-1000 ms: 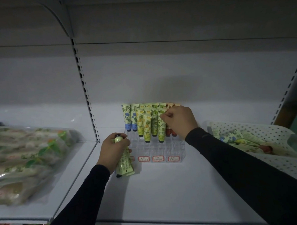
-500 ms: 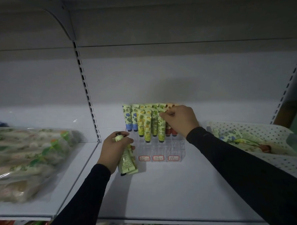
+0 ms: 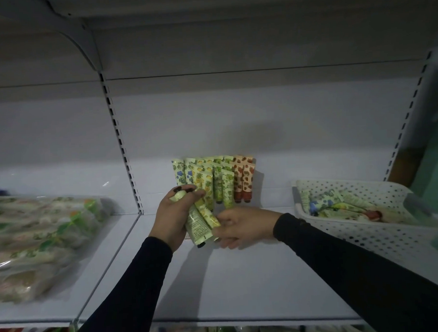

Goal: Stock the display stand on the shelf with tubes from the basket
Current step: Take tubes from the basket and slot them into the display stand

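Against the back wall of the shelf stands the clear display stand (image 3: 239,202), holding several upright tubes (image 3: 223,183) in blue, yellow, green and red-brown prints. My left hand (image 3: 172,215) grips a bundle of pale green and yellow tubes (image 3: 200,223) in front of the stand's left side. My right hand (image 3: 238,226) pinches the lower end of one yellow tube in that bundle. The white perforated basket (image 3: 381,236) sits on the shelf at the right with several tubes (image 3: 340,205) lying in it.
Clear bags of packaged goods (image 3: 38,236) fill the neighbouring shelf bay on the left. A slotted upright (image 3: 119,147) divides the two bays. More packaged goods show under the shelf's front edge (image 3: 244,320). Another shelf board hangs overhead.
My right hand has left the tubes in the stand and come down to the bundle in my left hand. The left hand has risen a little with its tubes.
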{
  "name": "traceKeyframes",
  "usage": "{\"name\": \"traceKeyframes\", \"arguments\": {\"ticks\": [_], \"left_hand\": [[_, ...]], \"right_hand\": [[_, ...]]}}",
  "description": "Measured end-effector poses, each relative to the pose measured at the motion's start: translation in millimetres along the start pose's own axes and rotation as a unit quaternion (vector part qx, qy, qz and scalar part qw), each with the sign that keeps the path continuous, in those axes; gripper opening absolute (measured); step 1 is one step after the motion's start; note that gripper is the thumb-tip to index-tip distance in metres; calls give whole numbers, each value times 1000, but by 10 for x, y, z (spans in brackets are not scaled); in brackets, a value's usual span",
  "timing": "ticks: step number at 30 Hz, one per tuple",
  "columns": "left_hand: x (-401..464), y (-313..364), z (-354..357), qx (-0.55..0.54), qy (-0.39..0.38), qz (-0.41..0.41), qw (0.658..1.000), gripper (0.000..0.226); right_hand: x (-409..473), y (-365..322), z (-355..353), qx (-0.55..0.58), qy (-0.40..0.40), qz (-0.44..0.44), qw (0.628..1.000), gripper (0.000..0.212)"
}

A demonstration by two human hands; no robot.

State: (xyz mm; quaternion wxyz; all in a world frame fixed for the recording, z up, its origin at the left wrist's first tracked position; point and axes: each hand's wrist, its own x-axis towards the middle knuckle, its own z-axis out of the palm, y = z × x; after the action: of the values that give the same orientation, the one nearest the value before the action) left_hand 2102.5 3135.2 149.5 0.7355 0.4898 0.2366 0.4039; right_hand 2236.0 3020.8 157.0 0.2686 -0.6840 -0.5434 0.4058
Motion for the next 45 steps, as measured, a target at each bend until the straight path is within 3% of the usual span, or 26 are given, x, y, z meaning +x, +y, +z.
{"name": "traceKeyframes", "arguments": {"ticks": [4,7,14,18,23,29,36,41,45], "left_hand": [[-23,-19,-13,5,8,3,1000,23],[-28,-48,-63,52,20,6,998,11],[-9,-84,-108,86,17,-47,995,14],[-37,-72,-104,93,-10,-73,993,12],[-101,-57,-68,78,-43,-74,993,14],[-124,-73,-78,94,-75,-68,990,8],[-131,-66,-87,94,-95,-41,990,8],[-116,-63,-122,99,-89,-28,991,7],[-86,-77,-194,106,-84,-31,990,5]], "right_hand": [[-49,39,-28,63,22,-41,997,10],[-66,96,-105,61,69,-48,995,9],[-136,109,-284,22,204,-99,974,27],[-177,57,-329,19,228,-119,966,31],[-170,-13,-339,76,233,-127,961,18],[-150,-40,-328,62,321,-136,935,32],[-85,-111,-318,174,322,-118,923,34],[-49,-178,-274,179,310,-133,924,20],[11,-220,-270,125,336,-142,923,20]]}}
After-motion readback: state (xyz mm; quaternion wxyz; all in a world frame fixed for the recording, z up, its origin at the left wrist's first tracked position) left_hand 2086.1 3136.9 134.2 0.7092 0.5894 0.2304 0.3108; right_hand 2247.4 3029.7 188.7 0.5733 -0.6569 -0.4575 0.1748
